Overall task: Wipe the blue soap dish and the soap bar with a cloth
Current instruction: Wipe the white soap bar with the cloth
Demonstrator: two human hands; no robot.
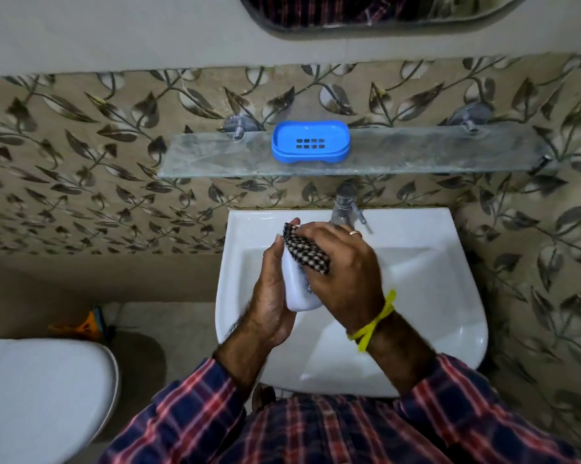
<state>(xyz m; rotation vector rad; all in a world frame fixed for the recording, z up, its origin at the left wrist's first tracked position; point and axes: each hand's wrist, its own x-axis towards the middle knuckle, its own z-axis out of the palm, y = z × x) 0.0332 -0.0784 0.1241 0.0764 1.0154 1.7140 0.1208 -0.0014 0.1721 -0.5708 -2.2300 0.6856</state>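
White soap bar sits cradled in the left hand, fingers curled round it, held above the sink basin. The right hand clamps a checked cloth against the bar's upper face. Slick soap could squirt out of the palm if the cloth pushes too hard, dropping into the basin. The blue soap dish stands empty on the glass shelf, near its middle, close to the front edge; a careless reach might nudge it off.
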